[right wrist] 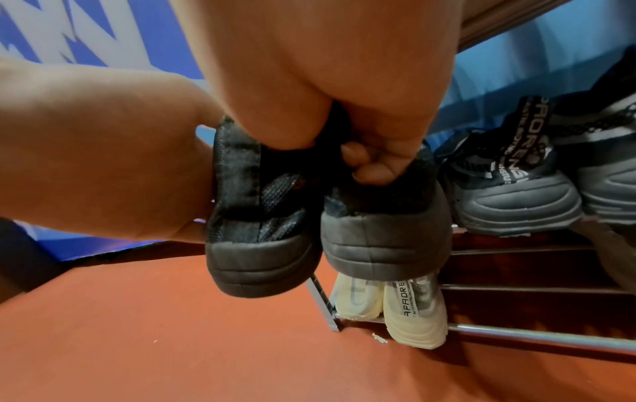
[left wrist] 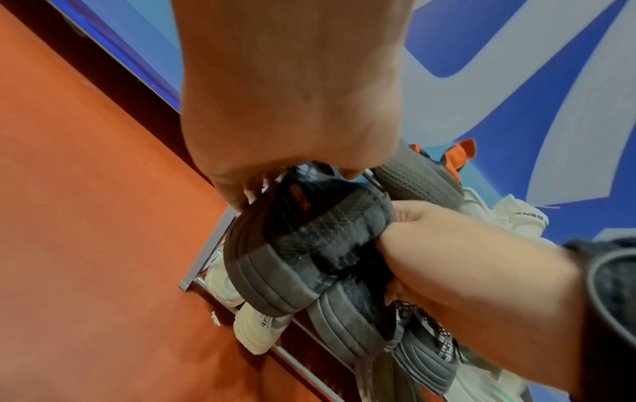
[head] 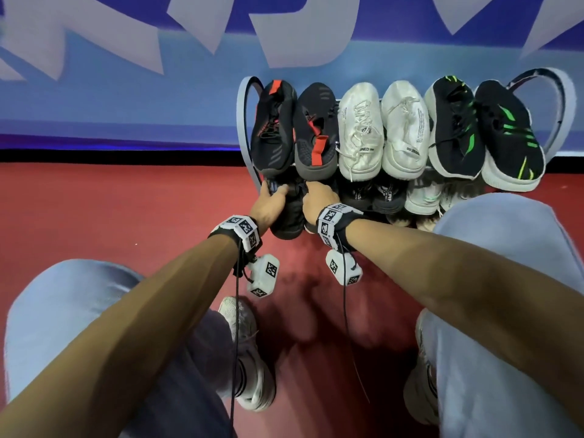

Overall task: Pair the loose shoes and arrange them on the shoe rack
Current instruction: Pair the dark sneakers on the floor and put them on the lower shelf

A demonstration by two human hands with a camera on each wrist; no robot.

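Observation:
A pair of black shoes with grey soles hangs at the left end of the rack's second tier. My left hand (head: 268,202) grips the left black shoe (head: 286,224) at its heel collar. My right hand (head: 317,197) grips the right black shoe (right wrist: 385,244), with its fingers (right wrist: 375,163) curled inside the collar. In the right wrist view the left black shoe (right wrist: 261,258) sits heel to heel against the right one. In the left wrist view the left black shoe (left wrist: 292,244) lies over the right black shoe (left wrist: 351,312). The toes are hidden under the top tier.
The shoe rack (head: 245,121) stands against a blue wall on a red floor. Its top tier holds a black-red pair (head: 294,131), a white pair (head: 382,131) and a black-green pair (head: 483,134). Black shoes (right wrist: 509,195) sit right of my hands. White shoes (right wrist: 413,312) lie below. My knees flank the rack.

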